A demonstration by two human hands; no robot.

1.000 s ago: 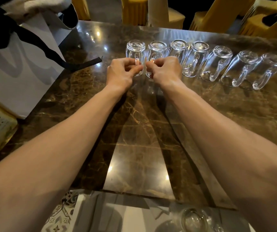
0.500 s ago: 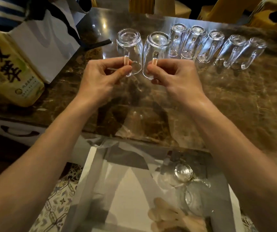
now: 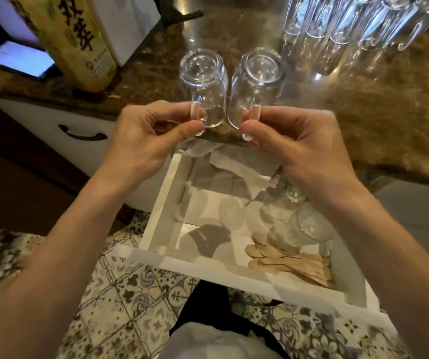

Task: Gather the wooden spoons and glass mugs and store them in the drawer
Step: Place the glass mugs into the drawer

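Left hand (image 3: 140, 143), right hand (image 3: 301, 149) — pinch grips

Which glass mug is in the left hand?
The left lifted mug, base up, handle pinched by the left hand. Its neighbour is in the right hand; the rest are unheld.

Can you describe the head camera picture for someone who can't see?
The left hand pinches one upside-down glass mug by its handle and the right hand a second mug, by an open drawer holding wooden spoons. More mugs line the counter.
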